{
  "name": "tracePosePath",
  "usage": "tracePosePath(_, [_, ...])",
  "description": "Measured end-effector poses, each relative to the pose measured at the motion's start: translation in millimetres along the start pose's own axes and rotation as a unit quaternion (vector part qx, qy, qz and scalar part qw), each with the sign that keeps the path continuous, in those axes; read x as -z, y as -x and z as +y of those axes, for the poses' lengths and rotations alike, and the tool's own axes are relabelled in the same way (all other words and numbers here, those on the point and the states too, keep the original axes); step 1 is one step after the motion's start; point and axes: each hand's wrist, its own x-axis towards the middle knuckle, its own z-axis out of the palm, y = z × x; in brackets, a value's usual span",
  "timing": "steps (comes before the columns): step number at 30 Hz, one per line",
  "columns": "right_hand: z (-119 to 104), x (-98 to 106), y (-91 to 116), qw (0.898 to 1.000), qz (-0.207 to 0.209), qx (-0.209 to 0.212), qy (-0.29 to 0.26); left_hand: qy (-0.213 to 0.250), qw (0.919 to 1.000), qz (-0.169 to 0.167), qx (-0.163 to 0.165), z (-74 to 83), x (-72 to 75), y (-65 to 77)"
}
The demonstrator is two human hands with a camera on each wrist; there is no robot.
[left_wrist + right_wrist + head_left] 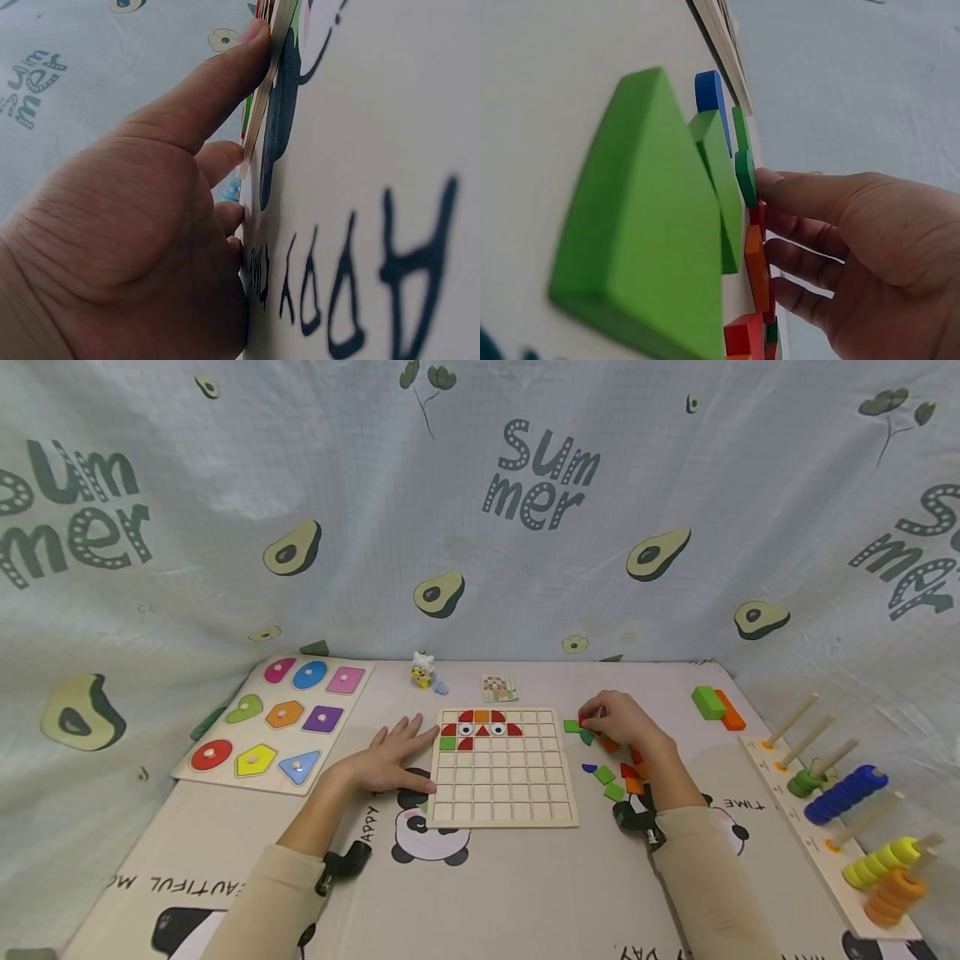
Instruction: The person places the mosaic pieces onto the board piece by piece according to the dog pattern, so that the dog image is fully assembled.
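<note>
Pale tablecloth (525,893) printed with pandas and lettering spreads under a person's two bare hands, seen from above. Nearest are two beige sleeves (262,893), and at the right a rack of pegs (806,839) with coloured rings. Further in, at the centre, lies a wooden grid board (503,777). Its far rows hold red, orange and green pieces and two eye tiles; its near rows are bare. Left of it, the left hand (390,756) is spread flat and grips nothing, thumb and a finger against the board's edge. A light, steady press there should stop the board skidding.

Right of the board, loose pieces (604,774) lie scattered. Over their far end, the right hand (618,718) bends its fingertips to a red piece (582,718); whether they pinch it or only touch it, I cannot tell. A dark green piece (745,178) sits close by the thumb, so a narrow pinch on the red one's sides would likely serve best, then a turn to match its cell and a flat lowering.

Beyond are a small picture card (499,688), its detail unreadable, a toy figure (422,670), and an avocado-print curtain (525,602).
</note>
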Motion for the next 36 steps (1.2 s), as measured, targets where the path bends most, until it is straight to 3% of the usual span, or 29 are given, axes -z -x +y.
tracePosePath(8, [-8, 1, 0, 0.998, 0.028, 0.012, -0.052, 0.002, 1.0000, -0.001, -0.002, -0.7, -1.1, 1.4])
tracePosePath(14, [-44, 6, -2, 0.987, 0.054, 0.115, -0.103, 0.002, 1.0000, 0.000, -0.003, -1.1, -1.1, 1.3])
tracePosePath(19, [-84, -7, -9, 0.974, 0.003, 0.188, -0.123, 0.000, 1.0000, 0.003, -0.006, -0.9, -1.8, 0.3])
tracePosePath(26, [-116, -41, -28, 0.975, -0.088, 0.197, -0.053, -0.001, 1.0000, 0.004, -0.006, 0.2, -1.1, 0.6])
tracePosePath(36, [-129, -55, -32, 0.977, -0.117, 0.180, 0.015, 0.000, 1.0000, 0.003, -0.004, 1.2, 0.6, 2.6])
